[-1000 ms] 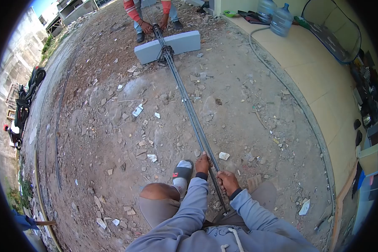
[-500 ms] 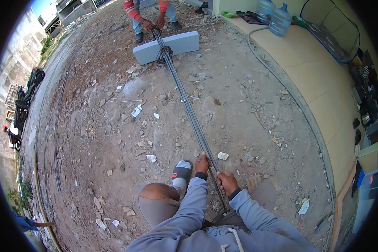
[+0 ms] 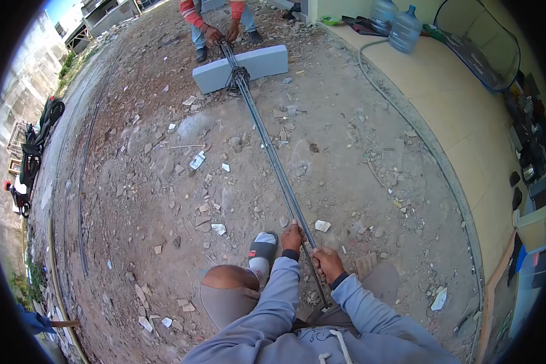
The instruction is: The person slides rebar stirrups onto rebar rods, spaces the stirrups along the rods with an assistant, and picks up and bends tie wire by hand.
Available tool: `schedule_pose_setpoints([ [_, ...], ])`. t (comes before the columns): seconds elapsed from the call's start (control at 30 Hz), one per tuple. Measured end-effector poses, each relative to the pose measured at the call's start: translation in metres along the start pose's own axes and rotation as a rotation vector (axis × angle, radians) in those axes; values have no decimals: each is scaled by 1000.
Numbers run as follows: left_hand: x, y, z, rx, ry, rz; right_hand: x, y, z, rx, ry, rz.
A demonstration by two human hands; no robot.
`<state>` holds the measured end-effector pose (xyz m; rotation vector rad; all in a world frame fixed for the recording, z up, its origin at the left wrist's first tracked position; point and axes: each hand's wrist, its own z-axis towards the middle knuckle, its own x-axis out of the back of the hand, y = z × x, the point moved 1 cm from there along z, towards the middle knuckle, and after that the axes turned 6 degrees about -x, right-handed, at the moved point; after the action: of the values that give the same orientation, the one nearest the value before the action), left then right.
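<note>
Long steel reinforcing bars [image 3: 272, 155] run away from me in a bundle. My left hand [image 3: 293, 237] is closed around one side of the near end. My right hand [image 3: 328, 263] grips the bars a little nearer to me, on the right. Farther off, the bundle rests across a grey block [image 3: 265, 62] standing on its edge. A dark cluster of wire rings [image 3: 239, 76] surrounds the bars at that block. Beyond it, another person's hands [image 3: 221, 33] are at the far part of the bars.
Rubble and tile shards [image 3: 218, 229] litter the dirt ground. To the right a tiled ledge [image 3: 431, 91] holds water jugs [image 3: 404, 30], with a hose [image 3: 362, 57] along its edge. A motorcycle [image 3: 33, 151] stands at the left, near thin rods [image 3: 82, 206] on the ground.
The other person's hands have shifted slightly at the far part of the bars. My own hands and the bars stay almost where they were.
</note>
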<state>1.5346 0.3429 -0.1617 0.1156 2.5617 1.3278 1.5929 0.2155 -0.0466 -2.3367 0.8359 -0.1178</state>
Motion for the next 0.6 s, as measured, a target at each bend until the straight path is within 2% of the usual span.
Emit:
schedule_pose_setpoints([
  [0.6, 0, 2, -2, 17, 17, 11, -1, 0, 0, -29, -5, 3],
])
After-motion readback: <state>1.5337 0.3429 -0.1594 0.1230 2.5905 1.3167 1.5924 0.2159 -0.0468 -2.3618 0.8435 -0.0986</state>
